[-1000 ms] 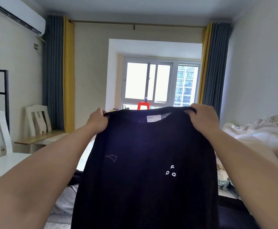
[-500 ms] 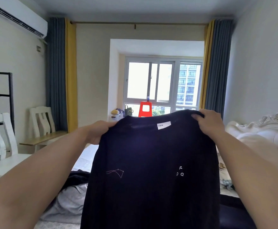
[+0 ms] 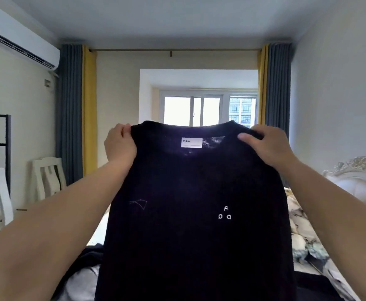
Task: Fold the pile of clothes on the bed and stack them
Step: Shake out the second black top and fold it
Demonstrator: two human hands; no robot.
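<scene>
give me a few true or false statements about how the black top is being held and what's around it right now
1. Both hands hold the black top up by its shoulders. True: the left hand and the right hand each grip one shoulder.
2. The top lies flat on the bed. False: it hangs in the air in front of the person.
3. A white label shows just below the neckline. True.
4. The small letters on the top are red. False: they are white.
5. The curtains by the window are fully drawn shut. False: the curtains are pulled to the sides and the window is uncovered.
</scene>
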